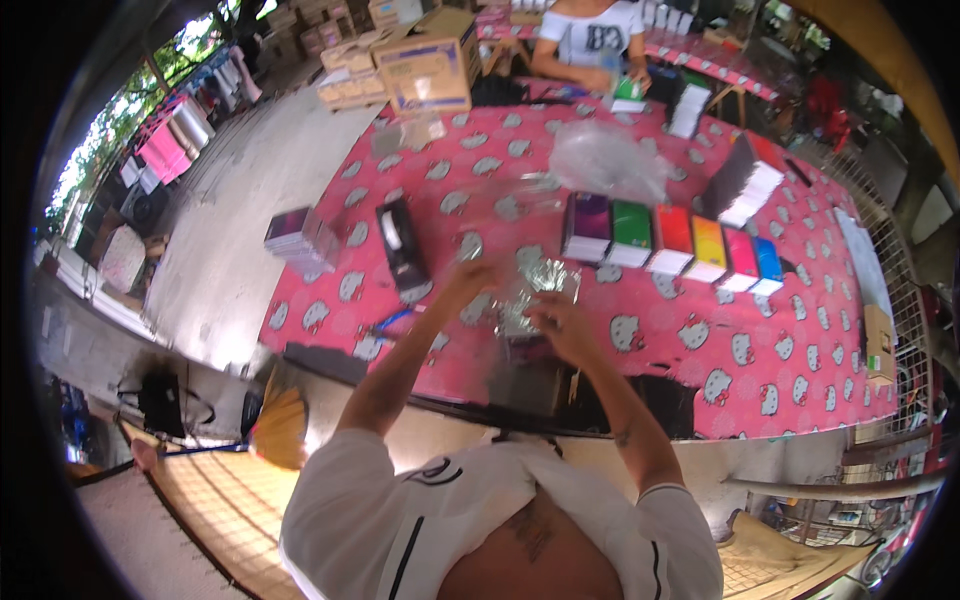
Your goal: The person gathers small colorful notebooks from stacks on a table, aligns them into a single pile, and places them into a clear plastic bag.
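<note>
Shiny clear plastic wrapping lies in front of me near the table's front edge, catching the light; what is inside it I cannot make out. My right hand is closed on its right side, fingers bent. At its left my left hand hovers close by; its fingers are blurred, and whether they hold any of the plastic cannot be told. Left of my left hand stands a black tape dispenser. A blue-handled tool lies beside my left forearm.
Stacks of purple, green, red, yellow, pink and blue booklets line the right. A taller stack stands behind them. Crumpled clear plastic lies farther back. Another stack sits left. Across the table a person handles a green item. Cardboard boxes stand far left.
</note>
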Motion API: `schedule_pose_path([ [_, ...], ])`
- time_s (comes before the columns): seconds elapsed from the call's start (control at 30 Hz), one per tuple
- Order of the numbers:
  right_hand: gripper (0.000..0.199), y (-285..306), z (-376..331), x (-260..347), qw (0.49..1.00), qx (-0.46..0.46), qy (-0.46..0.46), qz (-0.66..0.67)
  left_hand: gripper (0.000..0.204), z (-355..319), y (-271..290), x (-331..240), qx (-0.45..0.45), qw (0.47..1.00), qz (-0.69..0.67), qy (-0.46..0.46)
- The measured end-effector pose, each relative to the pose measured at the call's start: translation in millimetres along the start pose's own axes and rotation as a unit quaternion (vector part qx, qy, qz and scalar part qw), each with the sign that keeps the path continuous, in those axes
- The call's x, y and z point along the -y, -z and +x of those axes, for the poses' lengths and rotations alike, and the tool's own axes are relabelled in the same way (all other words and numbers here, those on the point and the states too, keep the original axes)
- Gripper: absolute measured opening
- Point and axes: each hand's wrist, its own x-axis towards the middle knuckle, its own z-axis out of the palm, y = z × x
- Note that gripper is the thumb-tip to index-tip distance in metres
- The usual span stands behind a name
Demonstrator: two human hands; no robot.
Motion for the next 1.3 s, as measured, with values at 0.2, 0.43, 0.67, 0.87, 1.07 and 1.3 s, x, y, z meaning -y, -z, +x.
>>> schedule_pose_path([
  [0.2,0.070,14.8,-26.5,41.8,0.899,0.072,0.159,-0.402,0.069,-78.4,-32.4,44.4,0.042,0.994,0.082,-0.063],
  [0.43,0.087,1.3,-12.6,57.1,0.893,0.138,0.184,-0.387,0.069,-102.1,-92.4,26.4,-0.087,0.957,0.224,-0.164],
  [0.67,0.070,34.3,-23.8,45.6,0.978,-0.118,0.109,-0.132,0.075,-130.6,59.7,-129.7,-0.307,0.757,0.486,-0.309],
  [0.87,0.074,-32.1,-71.1,-46.6,0.948,-0.012,-0.032,-0.316,0.082,-66.2,289.0,-143.9,-0.637,0.771,0.015,-0.014],
  [1.07,0.086,-56.9,-79.1,-32.6,0.923,0.026,-0.048,-0.380,0.120,-61.5,423.2,-65.2,-0.741,0.638,0.111,0.178],
  [1.3,0.082,-36.5,-77.8,-44.8,0.968,-0.095,-0.071,-0.220,0.058,-10.3,217.0,-73.6,-0.645,0.688,0.248,-0.222],
])
